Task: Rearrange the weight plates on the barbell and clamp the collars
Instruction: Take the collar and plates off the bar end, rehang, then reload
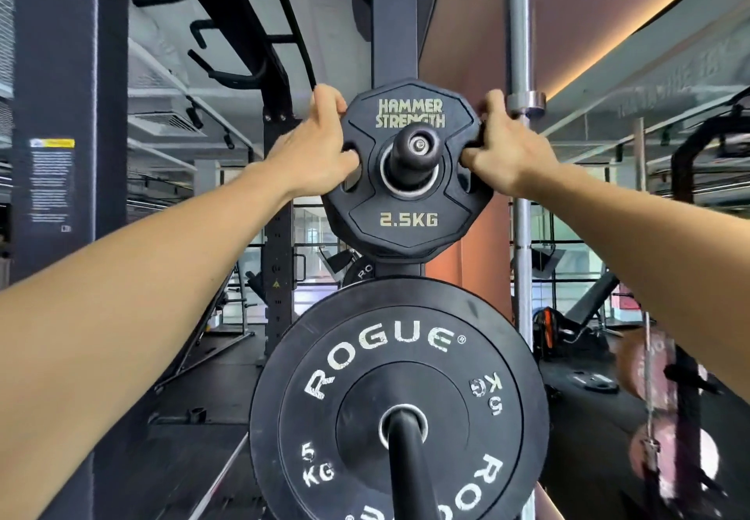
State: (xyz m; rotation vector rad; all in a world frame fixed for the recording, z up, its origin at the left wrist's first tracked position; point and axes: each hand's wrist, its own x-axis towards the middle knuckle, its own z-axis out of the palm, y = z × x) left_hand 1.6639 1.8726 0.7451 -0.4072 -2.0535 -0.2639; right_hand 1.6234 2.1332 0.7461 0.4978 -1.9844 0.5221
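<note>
**Sliding the 2.5 kg plate along its peg**

Left of the small plate [409, 170], the left hand [314, 150] has its fingers curled over the plate's left edge and its thumb hooked into the left grip hole, so it grips the plate firmly. The plate itself, marked Hammer Strength 2.5KG, hangs on a black storage peg [414, 150] that pokes through its centre hole toward the camera; it sits directly above the 5 kg Rogue plate [397, 402], which is on a lower peg, the two rims just apart. Right of the small plate, the right hand [501, 154] mirrors the left: fingers wrapped round the right edge, thumb at the right grip hole, holding tight. Further right of the plate, a steel bar [520, 73] stands upright, close behind the right hand's fingers.

Judging from the grip, the step in hand is either drawing this plate off the peg or seating it; which one cannot be told. To do it well, keep both hands level so the plate stays square to the peg and the hole does not bind. Move it straight along the peg's line, not downward, or it may knock the 5 kg plate. Mind the right knuckles against the steel bar
</note>
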